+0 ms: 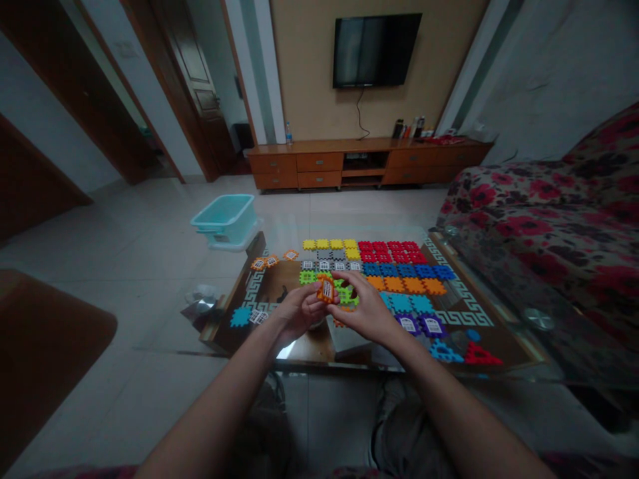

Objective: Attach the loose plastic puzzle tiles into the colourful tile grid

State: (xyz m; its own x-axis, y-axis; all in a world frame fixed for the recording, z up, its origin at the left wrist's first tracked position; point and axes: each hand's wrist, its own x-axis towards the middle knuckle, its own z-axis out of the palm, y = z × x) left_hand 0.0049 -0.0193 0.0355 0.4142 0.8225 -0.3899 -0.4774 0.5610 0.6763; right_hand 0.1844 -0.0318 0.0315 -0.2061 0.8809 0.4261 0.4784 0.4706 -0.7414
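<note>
An orange tile (327,290) with a white window insert is held up over the near-middle of the bench (504,346), above the laid-out pieces. It is pinched from both sides: the left hand (298,311) grips its lower left edge with thumb and fingers closed on it, and the right hand (367,309) has its fingers curled over the right edge, touching it.

The tile is judged light, stiff plastic, with toothed edges that give grip; not slippery, not fragile, though the white insert could pop out if pressed. It is best taken by opposite toothed edges, not by the insert.

Flat rows are laid toward the far edge of the bench: yellow tiles (329,244), red tiles (389,251), blue tiles (407,270). A green tile (307,277) lies just beyond the hands.

Hard to make out: the picture is dim, the tile's back face is hidden, and the right fingertips are partly covered by the tile. Whether a second piece is held behind it cannot be told. Pieces under the hands are covered.
</note>
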